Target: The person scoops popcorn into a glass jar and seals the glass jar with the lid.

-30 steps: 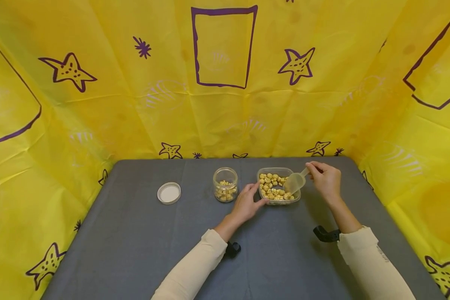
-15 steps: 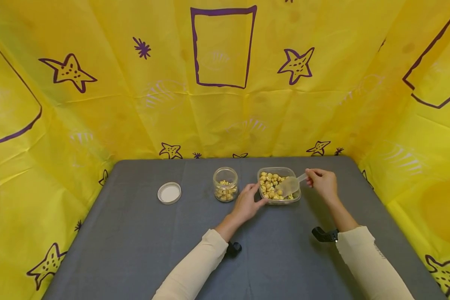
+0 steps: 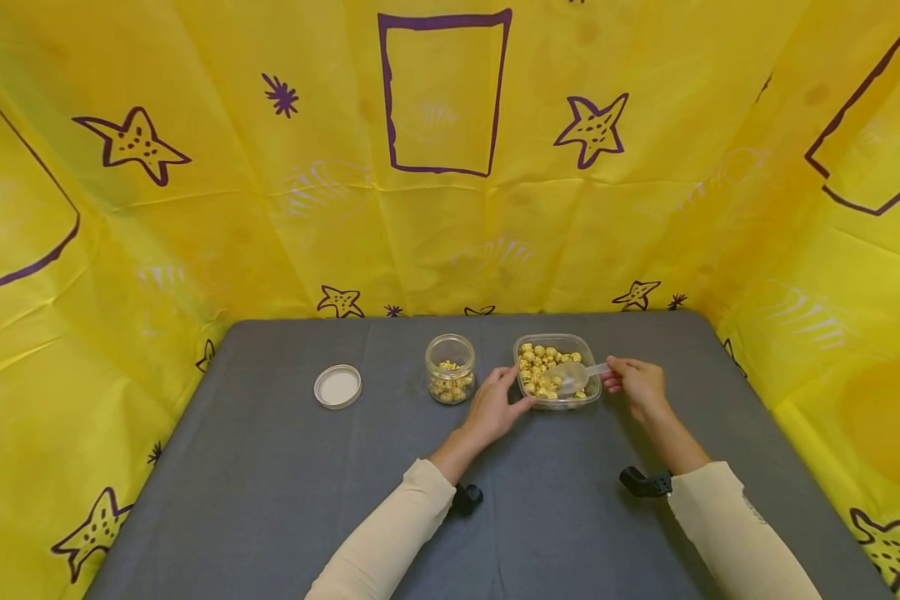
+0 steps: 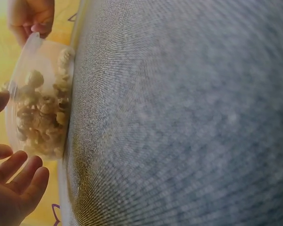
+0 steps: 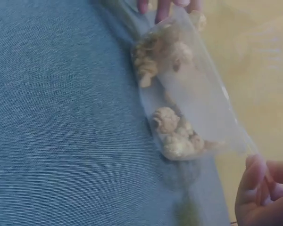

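Note:
A clear plastic container with rounded corners holds round yellow popcorn. My left hand rests against its left side, thumb at the front corner and the other fingers along the left wall. In the left wrist view these fingers lie loosely bent beside the wall. My right hand pinches the handle of a translucent scoop, whose bowl dips into the popcorn. Through the wall in the right wrist view, popcorn pieces show on both sides of the scoop. Left of my left hand stands a glass jar, partly filled with popcorn.
A round white-centred lid lies on the grey cloth-covered table, left of the jar. Yellow patterned fabric hangs behind the table and along both sides.
My right hand has come lower and slightly left, tilting the scoop flatter into the popcorn. Popcorn has shifted within the container. My left hand keeps its place.

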`<state>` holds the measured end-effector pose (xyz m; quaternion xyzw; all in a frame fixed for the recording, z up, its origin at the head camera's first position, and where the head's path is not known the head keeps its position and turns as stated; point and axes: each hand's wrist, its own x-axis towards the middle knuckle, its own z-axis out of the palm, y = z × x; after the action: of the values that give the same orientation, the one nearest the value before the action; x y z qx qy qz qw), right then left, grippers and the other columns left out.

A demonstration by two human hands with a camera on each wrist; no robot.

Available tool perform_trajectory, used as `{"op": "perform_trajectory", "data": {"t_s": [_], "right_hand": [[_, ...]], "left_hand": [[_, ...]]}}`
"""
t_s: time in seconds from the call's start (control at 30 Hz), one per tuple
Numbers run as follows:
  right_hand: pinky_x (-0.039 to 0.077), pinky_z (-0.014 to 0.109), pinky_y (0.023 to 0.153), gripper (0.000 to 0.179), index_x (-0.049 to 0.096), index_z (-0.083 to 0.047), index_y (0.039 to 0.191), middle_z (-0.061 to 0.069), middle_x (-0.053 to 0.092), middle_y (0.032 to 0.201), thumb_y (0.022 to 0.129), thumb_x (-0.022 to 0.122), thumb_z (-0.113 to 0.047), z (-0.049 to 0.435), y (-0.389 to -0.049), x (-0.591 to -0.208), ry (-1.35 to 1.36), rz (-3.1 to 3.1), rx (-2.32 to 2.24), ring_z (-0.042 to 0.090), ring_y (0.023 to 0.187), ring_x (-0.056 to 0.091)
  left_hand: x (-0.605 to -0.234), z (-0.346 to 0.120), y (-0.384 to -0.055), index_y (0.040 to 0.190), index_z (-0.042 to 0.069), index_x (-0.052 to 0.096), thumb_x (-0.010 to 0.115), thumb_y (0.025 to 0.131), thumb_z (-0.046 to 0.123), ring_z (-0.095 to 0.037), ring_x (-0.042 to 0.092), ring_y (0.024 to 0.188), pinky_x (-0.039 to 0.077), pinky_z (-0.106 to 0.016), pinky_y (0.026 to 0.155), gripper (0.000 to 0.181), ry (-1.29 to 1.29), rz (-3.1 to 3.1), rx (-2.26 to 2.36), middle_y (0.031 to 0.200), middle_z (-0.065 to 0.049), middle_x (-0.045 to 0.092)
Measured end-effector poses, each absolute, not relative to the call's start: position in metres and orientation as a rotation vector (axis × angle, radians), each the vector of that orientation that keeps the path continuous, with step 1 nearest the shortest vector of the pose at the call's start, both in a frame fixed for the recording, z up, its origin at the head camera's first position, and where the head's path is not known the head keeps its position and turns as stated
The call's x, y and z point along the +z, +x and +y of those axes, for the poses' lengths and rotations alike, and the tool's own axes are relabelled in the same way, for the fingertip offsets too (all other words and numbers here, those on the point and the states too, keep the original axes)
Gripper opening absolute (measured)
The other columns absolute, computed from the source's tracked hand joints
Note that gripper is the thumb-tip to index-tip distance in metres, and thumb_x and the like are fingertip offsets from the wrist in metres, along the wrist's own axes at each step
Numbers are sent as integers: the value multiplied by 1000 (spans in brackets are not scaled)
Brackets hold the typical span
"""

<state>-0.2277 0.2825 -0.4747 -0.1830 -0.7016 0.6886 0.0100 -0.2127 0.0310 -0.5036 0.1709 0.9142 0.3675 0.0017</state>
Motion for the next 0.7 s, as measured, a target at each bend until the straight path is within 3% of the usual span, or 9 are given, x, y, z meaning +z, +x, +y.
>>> {"op": "perform_trajectory", "data": {"t_s": [0.1,0.4,0.7], "right_hand": [[50,16,50,20,64,9,100,-7,65,60,98,56,-10,281,-227,-472,-554,-2158,2162,3,52,58],[51,16,52,26,60,13,108,-8,65,60,99,53,-11,279,-226,-470,-505,-2260,2165,2,53,59],[52,18,51,17,69,-5,85,-5,67,61,97,57,-8,281,-226,-471,-562,-2030,2303,4,51,60]], "left_hand": [[-504,31,-213,148,8,41,65,92,40,-27,56,122,47,-41,100,69,536,2874,1150,136,-11,53],[-504,31,-211,147,9,43,66,92,40,-27,55,123,47,-41,100,68,525,2885,1152,136,-10,54],[-504,31,-212,148,8,41,66,92,37,-27,55,124,46,-41,100,68,521,2868,1150,136,-11,53]]}}
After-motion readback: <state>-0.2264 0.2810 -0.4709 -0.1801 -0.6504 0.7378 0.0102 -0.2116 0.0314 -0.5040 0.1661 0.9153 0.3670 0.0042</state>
